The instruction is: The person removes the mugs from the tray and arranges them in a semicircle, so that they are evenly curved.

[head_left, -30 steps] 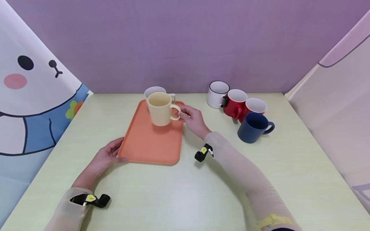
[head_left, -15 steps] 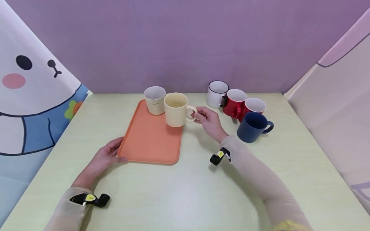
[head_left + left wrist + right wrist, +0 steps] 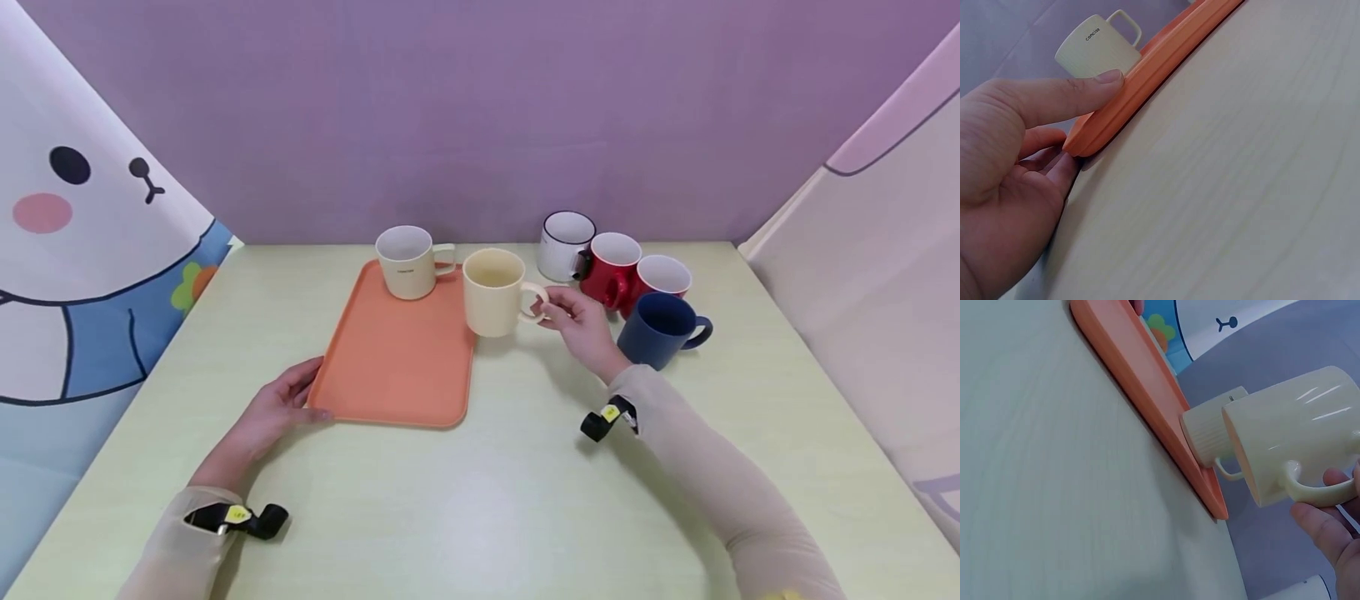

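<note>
My right hand (image 3: 581, 325) pinches the handle of a pale yellow mug (image 3: 492, 296), which is upright beside the tray's right edge. In the right wrist view the mug (image 3: 1297, 434) hangs above the table, its underside showing. With thumb on the rim and fingers at the side, my left hand (image 3: 273, 408) grips the near left corner of an orange tray (image 3: 390, 367). A white mug (image 3: 406, 271) with small dark lettering stands on the tray's far end. The left wrist view shows the thumb (image 3: 1079, 97) over the tray's edge (image 3: 1129, 94).
To the right stand a white mug with a dark rim (image 3: 562, 250), two red mugs (image 3: 603, 279), and a dark blue mug (image 3: 651, 333) near my right wrist. A purple backdrop (image 3: 480, 125) rises behind the light wooden table (image 3: 480, 517).
My right hand has carried the pale yellow mug to the right, from over the tray to past its right edge, uncovering the white mug. My left hand stays at the tray's corner.
</note>
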Tool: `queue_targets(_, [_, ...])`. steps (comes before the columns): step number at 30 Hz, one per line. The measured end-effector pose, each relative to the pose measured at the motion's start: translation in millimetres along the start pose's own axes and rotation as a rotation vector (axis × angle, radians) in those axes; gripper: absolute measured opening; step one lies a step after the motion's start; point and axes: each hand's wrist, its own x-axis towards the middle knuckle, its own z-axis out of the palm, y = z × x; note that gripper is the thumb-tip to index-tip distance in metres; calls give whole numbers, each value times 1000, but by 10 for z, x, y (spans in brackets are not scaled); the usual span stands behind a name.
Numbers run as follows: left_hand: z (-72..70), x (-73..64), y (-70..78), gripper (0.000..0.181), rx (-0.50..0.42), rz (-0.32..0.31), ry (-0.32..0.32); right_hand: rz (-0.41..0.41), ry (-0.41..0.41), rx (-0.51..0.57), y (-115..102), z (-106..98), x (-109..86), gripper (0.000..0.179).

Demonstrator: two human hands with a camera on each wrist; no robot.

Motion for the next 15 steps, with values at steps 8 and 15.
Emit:
queue_targets(8, [-5, 14, 2, 88, 0, 1, -3, -30, 14, -22, 40, -238, -132, 27])
queue_targets(15, [-6, 12, -10, 88, -8, 2, -5, -47, 39, -16, 70, -410, -286, 28])
